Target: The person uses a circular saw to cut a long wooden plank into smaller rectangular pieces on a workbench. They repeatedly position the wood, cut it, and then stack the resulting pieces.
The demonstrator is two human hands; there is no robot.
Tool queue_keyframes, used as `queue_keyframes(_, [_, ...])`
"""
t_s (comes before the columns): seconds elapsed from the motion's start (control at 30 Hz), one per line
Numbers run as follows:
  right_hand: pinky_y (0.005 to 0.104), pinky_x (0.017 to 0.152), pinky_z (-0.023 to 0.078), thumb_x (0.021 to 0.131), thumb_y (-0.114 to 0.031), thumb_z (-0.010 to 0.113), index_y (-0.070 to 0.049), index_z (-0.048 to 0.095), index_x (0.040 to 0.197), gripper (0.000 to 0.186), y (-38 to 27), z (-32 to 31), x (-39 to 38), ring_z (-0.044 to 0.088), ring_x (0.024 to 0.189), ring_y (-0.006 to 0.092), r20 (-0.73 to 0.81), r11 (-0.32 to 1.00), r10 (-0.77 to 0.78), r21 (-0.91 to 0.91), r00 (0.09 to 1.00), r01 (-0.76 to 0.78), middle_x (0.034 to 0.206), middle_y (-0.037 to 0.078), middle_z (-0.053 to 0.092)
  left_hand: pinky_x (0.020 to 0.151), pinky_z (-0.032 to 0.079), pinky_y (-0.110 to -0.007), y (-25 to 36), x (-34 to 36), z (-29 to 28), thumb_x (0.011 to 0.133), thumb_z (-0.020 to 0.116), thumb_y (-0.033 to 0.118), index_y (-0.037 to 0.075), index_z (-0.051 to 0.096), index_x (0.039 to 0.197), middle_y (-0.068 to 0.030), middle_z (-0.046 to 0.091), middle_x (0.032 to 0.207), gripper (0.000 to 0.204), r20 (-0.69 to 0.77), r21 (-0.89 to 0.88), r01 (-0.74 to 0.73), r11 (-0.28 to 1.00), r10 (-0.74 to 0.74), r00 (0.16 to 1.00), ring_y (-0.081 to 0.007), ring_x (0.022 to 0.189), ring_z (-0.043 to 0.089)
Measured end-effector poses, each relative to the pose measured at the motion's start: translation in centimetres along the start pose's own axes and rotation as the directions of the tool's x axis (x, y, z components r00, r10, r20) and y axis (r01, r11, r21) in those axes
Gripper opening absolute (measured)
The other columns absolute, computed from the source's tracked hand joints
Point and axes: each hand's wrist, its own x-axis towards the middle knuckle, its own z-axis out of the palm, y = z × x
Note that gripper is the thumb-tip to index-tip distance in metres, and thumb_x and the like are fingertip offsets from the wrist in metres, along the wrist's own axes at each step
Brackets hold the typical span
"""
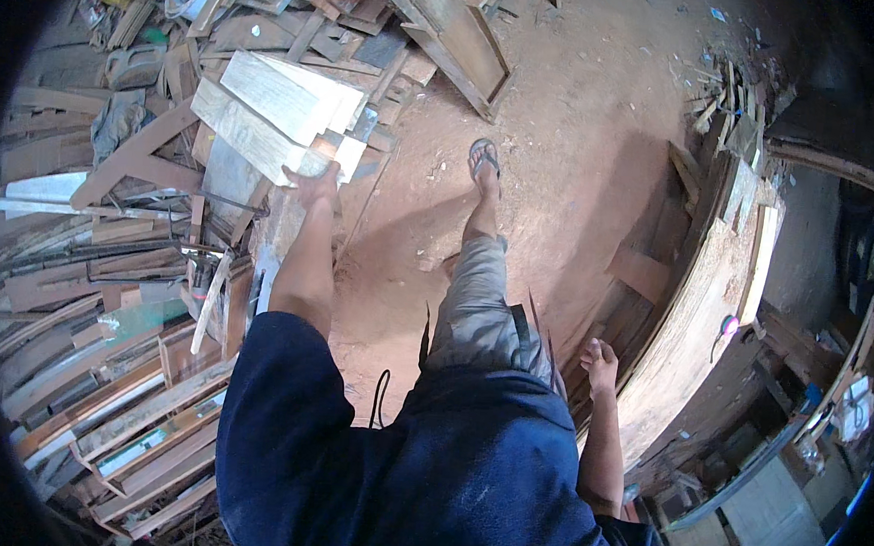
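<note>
My left hand [313, 184] is closed on the near end of a pale wooden board [237, 124], at the upper left. Other light boards [283, 92] lie overlapped beside it, on top of a heap of scrap wood [156, 174]. That arm reaches forward and outward. At my right side, my right hand [600, 362] hangs with its fingers loosely bent and a little apart, and nothing shows in it. It is nearest to a long, pale wooden plank [686, 331] on the right.
Stacked wood strips [142, 426] fill the left side. A long wooden frame [444, 36] juts over the dirt floor [584, 113] ahead. One sandalled foot [484, 167] is forward. A small pink and blue round thing [729, 325] sits on the right plank's edge.
</note>
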Motion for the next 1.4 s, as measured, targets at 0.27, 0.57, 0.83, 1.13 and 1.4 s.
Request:
queue_keyframes(0.27, [0.0304, 0.071, 0.055, 0.099, -0.036, 0.065, 0.002, 0.059, 0.127, 0.048, 7.4, -0.9, -0.5, 0.064, 0.079, 0.0149, -0.007, 0.994, 0.104, 0.031, 0.995, -0.104, 0.095, 0.007, 0.065, 0.119, 0.014, -0.064, -0.5, -1.8, 3.8, 0.079, 0.075, 0.046, 0.015, 0.026, 0.158, -0.0213, 0.027, 0.161, 0.098, -0.018, 0.68, -0.443, 0.585, 0.617, 0.787, -0.0424, 0.15, 0.02])
queue_keyframes(0.57, [0.0271, 0.067, 0.05, 0.097, -0.035, 0.068, 0.001, 0.062, 0.124, 0.045, 11.1, 2.3, -1.9, 0.061, 0.076, 0.0114, -0.2, 0.925, -0.047, 0.362, 0.979, 0.118, 0.096, 0.006, 0.066, 0.101, 0.042, -0.047, -0.6, -6.8, 8.2, 0.095, 0.059, 0.04, 0.008, 0.059, 0.131, -0.0168, 0.056, 0.129, 0.047, 0.55, -0.144, -0.726, 0.673, 0.664, 0.507, -0.0336, 0.121, 0.051])
queue_keyframes(0.83, [0.0289, 0.054, 0.046, 0.1, -0.031, 0.061, -0.004, 0.062, 0.1, 0.027, 25.1, 3.6, -8.7, 0.055, 0.06, 0.0131, -0.221, 0.539, 0.403, 0.841, 0.888, -0.035, 0.074, 0.003, 0.058, 0.073, 0.051, -0.036, 4.0, -21.8, 11.0, 0.099, 0.054, 0.054, 0.0, 0.07, 0.099, -0.0098, 0.073, 0.088, 0.056, 0.887, 0.08, -0.877, 0.473, 0.367, 0.279, -0.0192, 0.076, 0.067])
queue_keyframes(1.13, [0.0303, 0.043, 0.041, 0.102, -0.027, 0.055, -0.005, 0.055, 0.097, 0.022, 38.0, 10.3, -15.7, 0.049, 0.049, 0.0149, -0.096, 0.04, 0.701, 0.995, 0.707, 0.094, 0.067, 0.004, 0.051, 0.062, 0.05, -0.031, 11.6, -36.0, 19.2, 0.096, 0.06, 0.043, 0.004, 0.069, 0.11, -0.0104, 0.073, 0.1, 0.042, 0.904, 0.351, -0.914, 0.201, 0.18, 0.387, -0.018, 0.079, 0.068])
queue_keyframes(1.4, [0.0326, 0.045, 0.046, 0.1, -0.031, 0.06, -0.004, 0.059, 0.091, 0.028, 36.9, 11.4, -14.8, 0.053, 0.051, 0.0168, -0.099, -0.033, 0.609, 0.988, 0.787, 0.15, 0.07, 0.005, 0.055, 0.093, 0.052, -0.044, 17.1, -50.2, 40.2, 0.091, 0.066, 0.042, 0.002, 0.065, 0.122, -0.022, 0.07, 0.111, 0.051, 0.959, 0.139, -0.952, -0.272, 0.277, 0.061, -0.0378, 0.106, 0.066])
